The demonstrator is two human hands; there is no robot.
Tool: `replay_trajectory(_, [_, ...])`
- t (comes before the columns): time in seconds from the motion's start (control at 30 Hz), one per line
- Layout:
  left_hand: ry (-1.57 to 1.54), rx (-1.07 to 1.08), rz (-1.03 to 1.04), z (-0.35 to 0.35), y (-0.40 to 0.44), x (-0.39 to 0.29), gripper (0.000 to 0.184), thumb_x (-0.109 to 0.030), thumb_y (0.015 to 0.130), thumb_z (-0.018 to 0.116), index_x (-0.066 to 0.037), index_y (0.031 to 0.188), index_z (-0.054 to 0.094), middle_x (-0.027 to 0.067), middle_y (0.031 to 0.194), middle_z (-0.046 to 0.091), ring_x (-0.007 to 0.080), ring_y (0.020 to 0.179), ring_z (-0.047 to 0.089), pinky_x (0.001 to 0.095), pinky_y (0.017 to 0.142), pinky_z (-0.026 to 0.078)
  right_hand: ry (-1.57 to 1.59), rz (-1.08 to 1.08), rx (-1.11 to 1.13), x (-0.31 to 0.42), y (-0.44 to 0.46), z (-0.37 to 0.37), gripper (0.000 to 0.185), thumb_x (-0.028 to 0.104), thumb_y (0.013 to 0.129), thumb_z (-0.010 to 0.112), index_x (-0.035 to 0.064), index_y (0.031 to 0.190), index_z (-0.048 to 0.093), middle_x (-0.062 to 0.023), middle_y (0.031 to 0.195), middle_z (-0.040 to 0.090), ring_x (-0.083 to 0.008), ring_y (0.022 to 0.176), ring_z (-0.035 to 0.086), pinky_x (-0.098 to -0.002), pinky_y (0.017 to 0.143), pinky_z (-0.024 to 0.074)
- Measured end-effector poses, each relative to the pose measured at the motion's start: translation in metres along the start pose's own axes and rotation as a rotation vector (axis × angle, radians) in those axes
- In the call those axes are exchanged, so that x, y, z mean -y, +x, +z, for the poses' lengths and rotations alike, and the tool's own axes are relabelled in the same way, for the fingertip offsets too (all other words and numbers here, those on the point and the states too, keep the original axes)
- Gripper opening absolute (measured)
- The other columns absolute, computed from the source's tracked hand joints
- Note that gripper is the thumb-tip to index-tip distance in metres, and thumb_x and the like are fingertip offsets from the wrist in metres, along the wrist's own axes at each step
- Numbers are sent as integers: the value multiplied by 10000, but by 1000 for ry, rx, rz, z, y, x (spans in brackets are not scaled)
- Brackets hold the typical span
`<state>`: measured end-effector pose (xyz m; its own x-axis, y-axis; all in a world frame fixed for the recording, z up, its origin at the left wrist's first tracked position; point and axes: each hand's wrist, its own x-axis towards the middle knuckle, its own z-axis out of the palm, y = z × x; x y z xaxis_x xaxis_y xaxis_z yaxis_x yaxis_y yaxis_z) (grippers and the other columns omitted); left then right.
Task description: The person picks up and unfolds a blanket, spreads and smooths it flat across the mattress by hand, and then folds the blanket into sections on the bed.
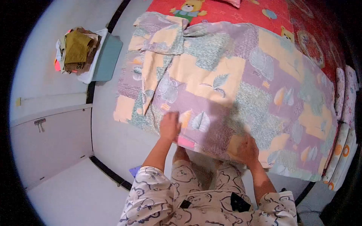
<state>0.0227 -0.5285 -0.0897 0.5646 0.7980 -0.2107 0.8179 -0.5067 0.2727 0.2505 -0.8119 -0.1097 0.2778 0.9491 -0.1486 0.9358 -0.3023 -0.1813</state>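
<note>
A patchwork-patterned blanket [211,86] in purple, cream and grey-green, printed with leaves, lies spread over the bed. Its upper left part is bunched and folded over. My left hand [170,126] is closed on the blanket near its front edge, beside a small pink patch. Further right along that edge, my right hand [248,150] also has its fingers curled round the cloth; they are slightly blurred and partly hidden. A shadow falls on the blanket between the two hands.
A red bedsheet [226,17] with bear prints shows beyond the blanket. To the left, a blue-white bin [107,58] holds a heap of cloth and bags. Folded floral bedding [345,94] is stacked at the right edge. A purple item [134,171] lies on the floor.
</note>
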Motion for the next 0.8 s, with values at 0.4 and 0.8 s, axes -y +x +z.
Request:
replay_trajectory(0.4, [-44,425,-13,3,38,31,408,-194,568,676,-70,899,474,126,873,496,297,857,488,378,722,419,430,401,215,93,239,-19,417,219,594,651,18,873,415,-176,822,514,-327,790,513,-398,671,419])
replay_trajectory(0.8, [-655,264,172,-25,114,82,214,-108,698,506,-41,900,485,163,929,465,327,921,432,410,760,372,231,689,490,178,369,-25,570,211,513,735,-5,929,411,-188,909,534,-310,859,534,-356,708,444])
